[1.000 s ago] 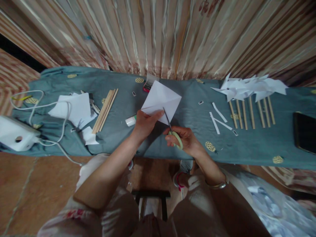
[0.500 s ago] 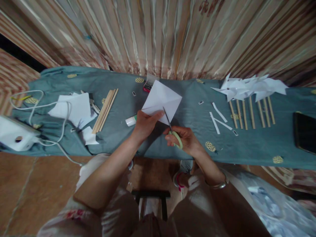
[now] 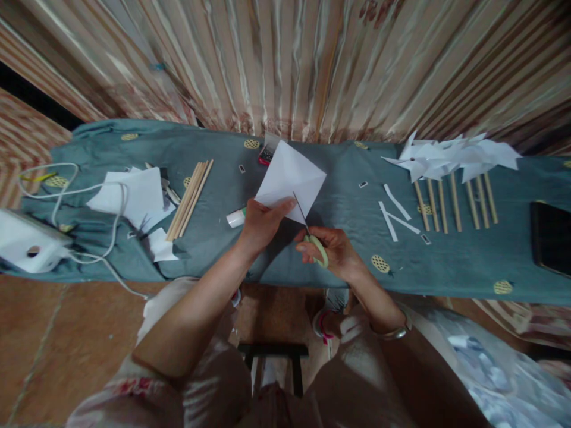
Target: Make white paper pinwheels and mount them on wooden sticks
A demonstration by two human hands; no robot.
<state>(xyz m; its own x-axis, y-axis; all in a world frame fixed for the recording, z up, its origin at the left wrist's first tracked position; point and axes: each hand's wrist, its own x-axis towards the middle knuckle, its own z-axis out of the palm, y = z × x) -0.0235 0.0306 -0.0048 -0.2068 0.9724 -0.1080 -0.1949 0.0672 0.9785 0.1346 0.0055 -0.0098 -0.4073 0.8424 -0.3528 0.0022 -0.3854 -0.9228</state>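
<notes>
My left hand [image 3: 262,224] pinches the near corner of a white creased paper square [image 3: 289,178], held above the teal cloth-covered table [image 3: 339,261]. My right hand [image 3: 332,252] is closed round the pale green handles of a small pair of scissors [image 3: 311,233]. The scissor blades reach into the near edge of the paper along a crease. A glue stick [image 3: 235,218] lies just left of my left hand.
A bundle of wooden sticks [image 3: 190,199] and white paper pieces [image 3: 134,196] lie at the left, with a white device [image 3: 27,244] and its cable. Several paper pinwheels on sticks [image 3: 450,172] lie at the right, beside paper strips [image 3: 395,215] and a dark phone [image 3: 551,238].
The paper square and both hands have shifted very slightly up and left; the scissors stay at the paper's near edge.
</notes>
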